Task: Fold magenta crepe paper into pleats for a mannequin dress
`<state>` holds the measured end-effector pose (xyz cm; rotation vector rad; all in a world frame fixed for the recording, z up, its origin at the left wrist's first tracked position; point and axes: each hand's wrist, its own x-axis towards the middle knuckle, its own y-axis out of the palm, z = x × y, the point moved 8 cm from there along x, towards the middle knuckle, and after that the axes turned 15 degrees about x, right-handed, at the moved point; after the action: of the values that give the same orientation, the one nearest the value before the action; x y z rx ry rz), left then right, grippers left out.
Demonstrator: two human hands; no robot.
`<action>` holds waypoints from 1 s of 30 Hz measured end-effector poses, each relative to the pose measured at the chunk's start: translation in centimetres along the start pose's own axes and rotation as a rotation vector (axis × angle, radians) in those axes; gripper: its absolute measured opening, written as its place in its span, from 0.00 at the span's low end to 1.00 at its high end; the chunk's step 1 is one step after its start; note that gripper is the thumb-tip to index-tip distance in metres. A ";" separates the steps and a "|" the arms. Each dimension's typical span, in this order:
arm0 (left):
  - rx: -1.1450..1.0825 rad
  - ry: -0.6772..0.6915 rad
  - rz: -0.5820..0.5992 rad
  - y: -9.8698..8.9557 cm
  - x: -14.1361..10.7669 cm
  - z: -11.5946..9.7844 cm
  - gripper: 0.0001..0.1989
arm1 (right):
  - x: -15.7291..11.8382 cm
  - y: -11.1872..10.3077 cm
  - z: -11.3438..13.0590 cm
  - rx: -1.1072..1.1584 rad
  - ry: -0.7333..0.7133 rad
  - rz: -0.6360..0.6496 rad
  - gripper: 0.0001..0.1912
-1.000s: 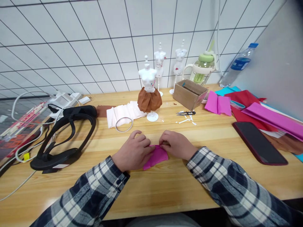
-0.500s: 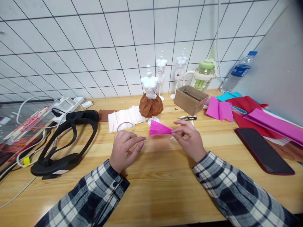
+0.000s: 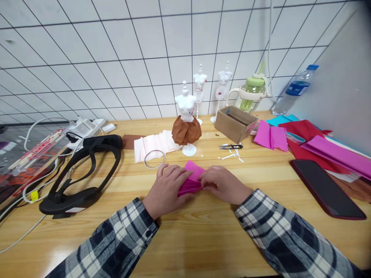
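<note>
A pleated pink paper piece [image 3: 193, 172] lies between my two hands, low over the wooden table. My left hand [image 3: 168, 189] is closed on its left side, fingers over the folds and thumb below. The fingertips of my right hand [image 3: 222, 184] pinch its right end. Beyond them stands a small white mannequin [image 3: 186, 105] wearing a puffy brown paper skirt [image 3: 186, 130]. Left of it are a pale pink crinkled strip [image 3: 156, 144] and a thin metal ring [image 3: 154, 159]. Black-handled snips [image 3: 232, 146] lie behind my right hand, beside white scraps.
Two more mannequins [image 3: 199, 85] stand by the wall, near a cardboard box [image 3: 235, 125] and a green-lidded jug [image 3: 254, 83]. Coloured paper [image 3: 310, 135], a phone [image 3: 329, 189] and a bottle [image 3: 295, 90] are right. A black headset [image 3: 72, 197] and cables lie left.
My left hand has moved right and taken hold of the pink paper. My right hand has come down and left with it. The paper now looks more spread out.
</note>
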<state>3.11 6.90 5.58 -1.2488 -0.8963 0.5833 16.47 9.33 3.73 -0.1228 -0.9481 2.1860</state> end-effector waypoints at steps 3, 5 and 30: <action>0.010 0.007 0.038 0.7 0.2 -0.1 0.16 | -0.2 0.1 0.2 -0.008 0.052 -0.036 0.12; 0.018 0.005 0.038 0.7 0.2 0.0 0.14 | -0.3 0.1 0.5 -0.047 0.073 -0.074 0.20; 0.089 0.082 0.001 0.4 0.3 -0.7 0.11 | -0.1 1.0 -0.4 -0.213 0.207 0.007 0.07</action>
<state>3.86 6.88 5.24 -1.1844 -0.7929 0.5635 16.08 9.11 2.74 -0.4451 -1.0584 2.0271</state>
